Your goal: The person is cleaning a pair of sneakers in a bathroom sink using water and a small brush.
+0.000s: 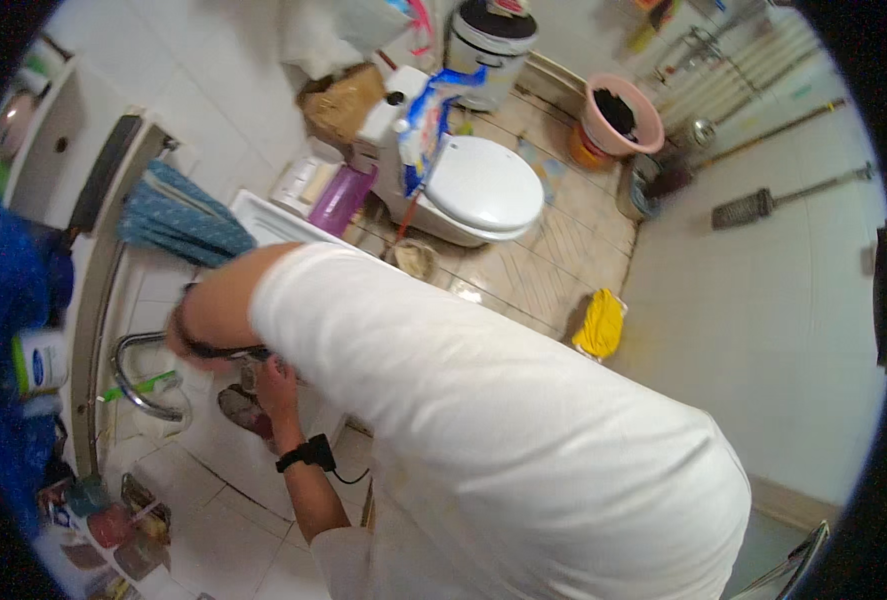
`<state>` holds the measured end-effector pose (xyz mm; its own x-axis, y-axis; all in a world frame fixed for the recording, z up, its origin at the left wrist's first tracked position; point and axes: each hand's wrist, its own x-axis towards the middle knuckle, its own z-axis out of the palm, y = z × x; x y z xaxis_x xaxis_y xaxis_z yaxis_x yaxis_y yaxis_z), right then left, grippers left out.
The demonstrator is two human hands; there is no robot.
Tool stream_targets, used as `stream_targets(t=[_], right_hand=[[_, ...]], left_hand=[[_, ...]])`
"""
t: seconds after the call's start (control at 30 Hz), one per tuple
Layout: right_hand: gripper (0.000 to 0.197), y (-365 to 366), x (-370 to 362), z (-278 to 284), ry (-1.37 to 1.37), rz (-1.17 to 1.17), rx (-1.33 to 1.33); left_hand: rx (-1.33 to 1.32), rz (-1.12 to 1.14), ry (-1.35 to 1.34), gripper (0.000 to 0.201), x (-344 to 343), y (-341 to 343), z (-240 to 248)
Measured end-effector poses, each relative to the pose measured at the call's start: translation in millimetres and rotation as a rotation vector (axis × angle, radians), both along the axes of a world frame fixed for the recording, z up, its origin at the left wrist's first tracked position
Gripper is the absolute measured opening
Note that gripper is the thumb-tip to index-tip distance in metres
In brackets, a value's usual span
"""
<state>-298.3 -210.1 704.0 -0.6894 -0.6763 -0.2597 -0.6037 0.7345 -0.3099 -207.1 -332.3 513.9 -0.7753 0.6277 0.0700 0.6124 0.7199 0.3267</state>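
My left hand, with a black band at its wrist, is closed over the white sink basin. What its fingers hold, if anything, I cannot make out. Right by it lies a dark grey and dull red shoe-like thing. My right arm, in a white sleeve, reaches across the view to the basin. My right hand is blurred and partly hidden beside the curved metal faucet, so its fingers do not show clearly. A green-handled brush-like tool lies behind the faucet.
A blue patterned towel hangs beyond the basin. A white toilet with its lid down stands farther off. A pink basin and a yellow cloth are near the right wall. A white tub with a green lid sits at the left.
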Motion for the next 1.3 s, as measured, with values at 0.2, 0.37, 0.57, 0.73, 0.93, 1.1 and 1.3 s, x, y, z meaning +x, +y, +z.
stream_targets(t=[0.2,0.37,0.57,0.73,0.93,1.1,1.3], right_hand=[[0.028,-53,5,76,0.033,0.174,0.015],[0.028,-61,10,89,0.048,0.182,0.0],[0.027,-66,22,85,0.049,0.148,0.001],[0.027,-67,29,84,0.066,0.146,0.036],[0.026,-71,28,96,0.077,0.122,0.044],[0.026,-80,34,90,0.082,0.11,0.12],[0.025,-19,41,26,0.127,-0.105,0.087]], left_hand=[[-0.036,-0.026,-0.057,0.028,0,6,3],[-0.062,-0.038,-0.075,0.028,-11,7,-5],[-0.082,-0.056,-0.081,0.028,-13,4,-8],[-0.098,-0.057,-0.089,0.028,-19,3,-15],[-0.078,-0.084,-0.093,0.028,-36,11,-11],[-0.092,-0.026,-0.153,0.028,-25,0,-20],[-0.111,0.17,-0.253,0.028,-12,-8,-30]])
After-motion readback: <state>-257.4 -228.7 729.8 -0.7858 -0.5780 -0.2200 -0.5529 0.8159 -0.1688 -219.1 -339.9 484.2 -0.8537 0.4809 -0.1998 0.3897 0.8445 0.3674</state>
